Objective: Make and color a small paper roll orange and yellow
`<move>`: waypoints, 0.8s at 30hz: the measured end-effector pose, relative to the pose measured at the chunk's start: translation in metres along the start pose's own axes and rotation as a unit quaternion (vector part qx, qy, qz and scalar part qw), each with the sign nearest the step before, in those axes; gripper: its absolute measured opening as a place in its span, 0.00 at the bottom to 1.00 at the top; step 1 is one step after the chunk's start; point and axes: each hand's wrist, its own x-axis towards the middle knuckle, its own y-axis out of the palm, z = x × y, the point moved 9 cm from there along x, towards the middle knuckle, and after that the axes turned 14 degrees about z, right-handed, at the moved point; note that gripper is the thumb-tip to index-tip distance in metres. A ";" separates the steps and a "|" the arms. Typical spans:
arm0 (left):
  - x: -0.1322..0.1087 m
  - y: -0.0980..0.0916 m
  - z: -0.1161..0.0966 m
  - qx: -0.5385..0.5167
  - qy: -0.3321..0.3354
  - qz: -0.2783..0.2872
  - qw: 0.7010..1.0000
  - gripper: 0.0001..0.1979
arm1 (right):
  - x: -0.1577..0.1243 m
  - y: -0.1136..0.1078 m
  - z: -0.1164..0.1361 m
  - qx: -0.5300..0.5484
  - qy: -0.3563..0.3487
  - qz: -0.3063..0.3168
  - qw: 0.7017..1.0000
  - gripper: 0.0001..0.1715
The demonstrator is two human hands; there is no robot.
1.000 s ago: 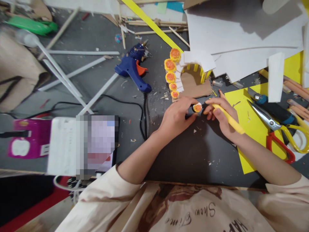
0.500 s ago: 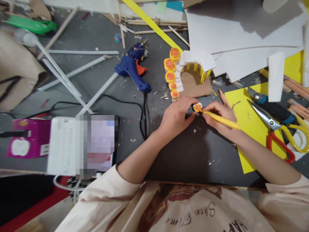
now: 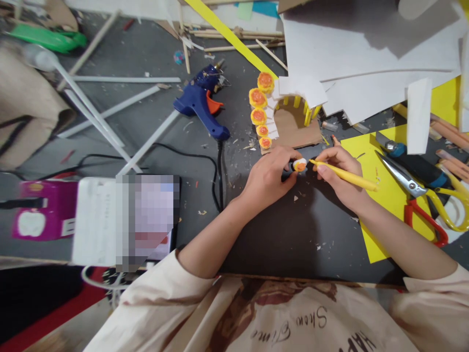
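Between the thumb and fingers of my left hand (image 3: pixel 269 171) is a small round white piece (image 3: pixel 300 165), partly coloured orange and yellow. My right hand (image 3: pixel 340 171) grips a yellow crayon-like pen (image 3: pixel 346 177), its tip pointing left, a little apart from the piece. Just beyond my hands stands a cardboard model (image 3: pixel 304 139) with a white paper arch and short yellow strips. Along its left side runs a row of orange-and-yellow discs (image 3: pixel 258 116).
A blue glue gun (image 3: pixel 203 100) with its cord lies left of the model. Scissors (image 3: pixel 412 188) and a dark-handled cutter (image 3: pixel 414 159) lie at right on yellow paper (image 3: pixel 372 234). A phone (image 3: pixel 156 220) is at front left; white sheets (image 3: pixel 366 54) cover the back right.
The pen tip has drawn back from the round piece as my right hand moved slightly right. My left hand has tilted the piece a little, showing more of its white side.
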 end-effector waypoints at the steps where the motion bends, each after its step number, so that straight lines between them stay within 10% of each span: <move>1: 0.001 0.001 -0.001 -0.003 0.006 0.009 1.000 0.13 | 0.001 0.000 0.001 -0.012 0.000 0.004 1.000 0.13; 24: 0.003 0.006 -0.005 -0.011 0.036 0.038 0.999 0.15 | 0.002 0.004 0.018 -0.100 -0.041 0.027 0.994 0.09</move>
